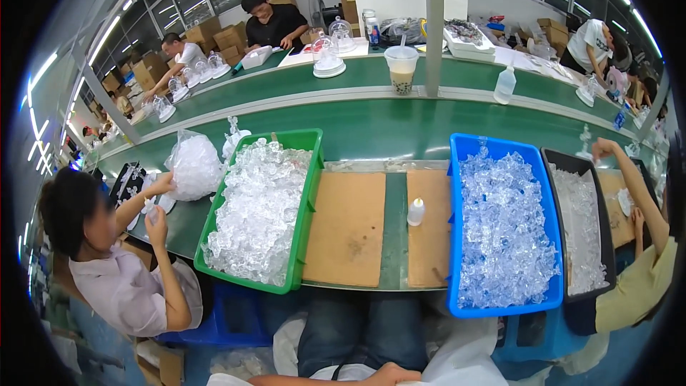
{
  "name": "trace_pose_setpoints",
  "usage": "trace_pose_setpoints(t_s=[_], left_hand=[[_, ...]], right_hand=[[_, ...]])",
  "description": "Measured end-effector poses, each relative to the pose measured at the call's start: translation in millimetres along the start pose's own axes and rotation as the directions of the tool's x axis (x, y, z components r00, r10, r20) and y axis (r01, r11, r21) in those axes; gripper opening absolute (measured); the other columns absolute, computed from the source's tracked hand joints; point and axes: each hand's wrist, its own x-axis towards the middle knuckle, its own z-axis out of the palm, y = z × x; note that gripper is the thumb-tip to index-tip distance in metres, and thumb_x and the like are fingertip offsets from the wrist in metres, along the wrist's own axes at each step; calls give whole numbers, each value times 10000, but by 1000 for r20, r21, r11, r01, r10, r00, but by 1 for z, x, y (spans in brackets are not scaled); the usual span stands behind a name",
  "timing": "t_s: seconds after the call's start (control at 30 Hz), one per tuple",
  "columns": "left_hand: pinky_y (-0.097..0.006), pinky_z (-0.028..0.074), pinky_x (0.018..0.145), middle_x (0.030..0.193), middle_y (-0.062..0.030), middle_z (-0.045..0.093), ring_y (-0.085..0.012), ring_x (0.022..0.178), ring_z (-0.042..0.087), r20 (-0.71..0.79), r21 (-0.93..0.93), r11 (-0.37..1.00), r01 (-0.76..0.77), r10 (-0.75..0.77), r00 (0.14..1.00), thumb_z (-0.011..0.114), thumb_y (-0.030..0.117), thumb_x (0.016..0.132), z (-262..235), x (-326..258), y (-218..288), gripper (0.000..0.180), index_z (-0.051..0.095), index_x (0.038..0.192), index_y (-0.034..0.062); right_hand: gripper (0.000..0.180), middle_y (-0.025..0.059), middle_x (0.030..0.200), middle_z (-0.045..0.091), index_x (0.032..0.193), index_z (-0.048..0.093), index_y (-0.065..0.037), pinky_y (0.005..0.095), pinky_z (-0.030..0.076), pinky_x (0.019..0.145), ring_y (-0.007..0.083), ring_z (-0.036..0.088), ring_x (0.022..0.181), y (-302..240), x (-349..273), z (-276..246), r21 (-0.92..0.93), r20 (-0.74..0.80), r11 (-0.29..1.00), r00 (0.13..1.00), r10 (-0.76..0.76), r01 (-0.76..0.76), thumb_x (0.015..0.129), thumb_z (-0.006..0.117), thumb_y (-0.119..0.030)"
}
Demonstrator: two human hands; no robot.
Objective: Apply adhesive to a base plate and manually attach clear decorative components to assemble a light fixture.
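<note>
At the lower edge, a bare forearm comes in from the left and runs across my lap. It leads to what looks like my left hand (393, 374), which is partly cut off by the edge of the picture. Its fingers are mostly hidden, and I cannot make out anything in them. White material lies just right of it. My right hand does not show. Beyond my lap, a green bin (309, 204) heaped with clear plastic pieces stands left on the bench. A blue bin (454, 243) of bluish clear pieces stands right. Cardboard sheets (346, 232) and a small squeeze bottle (416, 212) lie between them.
A black tray (568, 243) of clear pieces adjoins the blue bin. A lidded drink cup (401, 71) and a clear bottle (505, 86) stand beyond. Co-workers sit close on both sides; the left one holds a small piece beside a plastic bag (194, 166). Others work opposite.
</note>
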Motion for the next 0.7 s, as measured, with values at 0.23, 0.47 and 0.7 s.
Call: trace_pose_setpoints(t_s=[0.23, 0.47, 0.7], left_hand=[[-321, 445, 588, 700, -164, 573, -266, 637, 600, 43, -13, 995, 102, -101, 994, 514, 37, 697, 4, -15, -23, 165, 606, 830, 6], [-302, 440, 596, 683, -178, 565, -262, 624, 602, 4, -58, 993, 107, -107, 994, 454, -12, 631, -2, -19, -18, 260, 596, 848, -19], [-281, 430, 585, 663, -161, 560, -234, 585, 561, -52, -87, 978, 190, -195, 979, 484, -20, 669, -1, -6, -29, 201, 594, 837, -8]], right_hand=[[446, 155, 1287, 487, 1316, 420, -105, 451, 381, 983, 308, 474, 1170, -8, -20, -10, 146, -25, 985, 995, 99, -95, 899, 501, -240], [430, 153, 1269, 503, 1309, 428, -114, 457, 396, 968, 308, 489, 1154, -16, -73, -25, 306, -115, 941, 975, 189, -146, 900, 503, -224], [416, 152, 1251, 520, 1303, 436, -123, 463, 411, 954, 307, 504, 1138, -17, -122, -22, 488, -202, 865, 949, 240, -115, 901, 506, -208]])
